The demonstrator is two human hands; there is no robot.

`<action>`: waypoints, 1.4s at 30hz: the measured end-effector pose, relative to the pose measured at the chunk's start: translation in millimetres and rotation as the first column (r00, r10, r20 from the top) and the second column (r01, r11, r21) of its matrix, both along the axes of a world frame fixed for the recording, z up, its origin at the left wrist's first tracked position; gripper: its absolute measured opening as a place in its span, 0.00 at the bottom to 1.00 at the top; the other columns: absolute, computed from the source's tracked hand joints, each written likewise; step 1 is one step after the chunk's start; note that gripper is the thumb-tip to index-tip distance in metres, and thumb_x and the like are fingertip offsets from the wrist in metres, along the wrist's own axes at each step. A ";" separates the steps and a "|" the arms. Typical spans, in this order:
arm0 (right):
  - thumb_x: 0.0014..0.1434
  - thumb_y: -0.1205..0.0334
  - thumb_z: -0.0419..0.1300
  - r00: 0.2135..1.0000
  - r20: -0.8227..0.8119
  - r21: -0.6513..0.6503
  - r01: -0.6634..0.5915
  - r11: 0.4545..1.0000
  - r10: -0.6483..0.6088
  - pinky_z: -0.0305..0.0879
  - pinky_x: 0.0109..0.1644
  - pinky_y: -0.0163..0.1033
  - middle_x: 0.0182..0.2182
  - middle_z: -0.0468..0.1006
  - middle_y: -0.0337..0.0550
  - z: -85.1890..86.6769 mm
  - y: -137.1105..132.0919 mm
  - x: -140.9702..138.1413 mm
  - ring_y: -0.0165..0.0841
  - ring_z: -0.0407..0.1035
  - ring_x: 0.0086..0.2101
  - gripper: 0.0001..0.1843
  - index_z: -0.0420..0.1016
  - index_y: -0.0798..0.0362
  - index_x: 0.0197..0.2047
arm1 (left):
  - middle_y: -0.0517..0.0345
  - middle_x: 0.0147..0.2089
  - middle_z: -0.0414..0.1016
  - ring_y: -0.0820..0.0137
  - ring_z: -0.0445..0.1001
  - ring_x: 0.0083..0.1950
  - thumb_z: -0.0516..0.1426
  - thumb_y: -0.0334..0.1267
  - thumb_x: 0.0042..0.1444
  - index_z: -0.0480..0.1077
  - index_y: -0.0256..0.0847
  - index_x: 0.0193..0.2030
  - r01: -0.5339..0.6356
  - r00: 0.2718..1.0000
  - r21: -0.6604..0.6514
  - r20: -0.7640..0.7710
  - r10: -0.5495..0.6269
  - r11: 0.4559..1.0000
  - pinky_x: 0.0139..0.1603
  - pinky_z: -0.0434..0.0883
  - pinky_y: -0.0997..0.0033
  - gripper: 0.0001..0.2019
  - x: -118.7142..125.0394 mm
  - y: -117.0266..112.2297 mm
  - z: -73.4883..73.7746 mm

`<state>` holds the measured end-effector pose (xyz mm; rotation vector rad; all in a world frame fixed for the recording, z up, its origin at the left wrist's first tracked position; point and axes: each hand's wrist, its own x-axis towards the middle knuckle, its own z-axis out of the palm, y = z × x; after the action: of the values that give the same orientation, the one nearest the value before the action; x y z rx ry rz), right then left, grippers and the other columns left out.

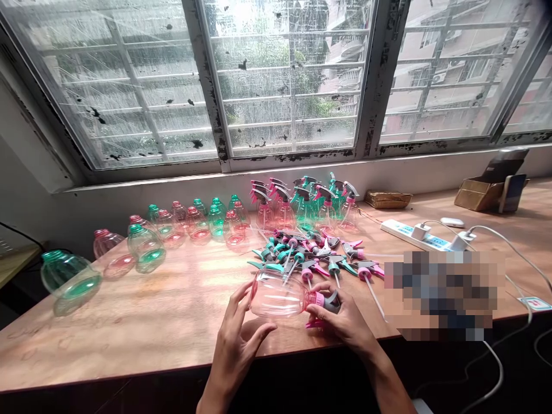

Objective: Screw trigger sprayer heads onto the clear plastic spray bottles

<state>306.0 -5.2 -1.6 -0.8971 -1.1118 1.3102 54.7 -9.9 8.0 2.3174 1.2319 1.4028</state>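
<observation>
A clear pink spray bottle (278,296) lies on its side in the air above the table's front part, its base to the left. My right hand (340,316) is closed around its pink collar and grey trigger head (331,300) at the neck. At the base, my left hand (239,322) has its fingers beside the bottle's end, its thumb stretched out below and apart from it. Just behind the bottle lies a pile of loose trigger sprayer heads (310,250), pink, green and grey, with thin dip tubes. Part of a pink trigger shows under my right hand.
Several headless pink and green bottles (146,247) stand at the left and back of the wooden table (142,328). Bottles with sprayer heads (306,210) stand behind the pile. A power strip (414,234) with cables, a cardboard box (480,192) and a blurred patch are at the right.
</observation>
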 end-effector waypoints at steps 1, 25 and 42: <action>0.46 0.47 0.79 1.000 -0.002 -0.007 -0.004 1.000 0.004 0.84 0.31 0.43 0.30 0.81 0.37 -0.1 -0.1 -0.1 0.37 0.80 0.26 0.27 0.74 0.50 0.42 | 0.47 0.70 0.65 0.51 0.65 0.72 0.59 0.46 0.68 0.62 0.53 0.70 0.003 1.000 -0.019 0.013 -0.003 1.000 0.64 0.74 0.49 0.26 -0.8 0.0 -0.9; 0.46 0.44 0.78 1.000 -0.002 0.019 0.022 1.000 -0.022 0.83 0.31 0.43 0.27 0.82 0.37 2.0 -0.4 -0.5 0.38 0.80 0.26 0.28 0.75 0.50 0.42 | 0.47 0.68 0.67 0.51 0.67 0.70 0.61 0.43 0.67 0.64 0.52 0.67 -0.017 1.000 0.017 0.014 0.017 1.000 0.59 0.78 0.52 0.23 -0.1 3.0 -3.3; 0.53 0.50 0.76 0.998 -0.059 0.040 0.015 0.999 -0.013 0.83 0.32 0.38 0.27 0.84 0.38 1.8 -1.3 0.4 0.33 0.79 0.26 0.22 0.74 0.51 0.42 | 0.45 0.68 0.66 0.52 0.67 0.69 0.60 0.42 0.68 0.65 0.49 0.65 -0.040 0.997 0.028 -0.072 0.042 0.999 0.63 0.74 0.48 0.20 -1.3 6.4 -5.5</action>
<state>306.3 -6.5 0.3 -0.8298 -1.0810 1.2903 53.5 -3.4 2.5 2.3937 1.2952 1.3670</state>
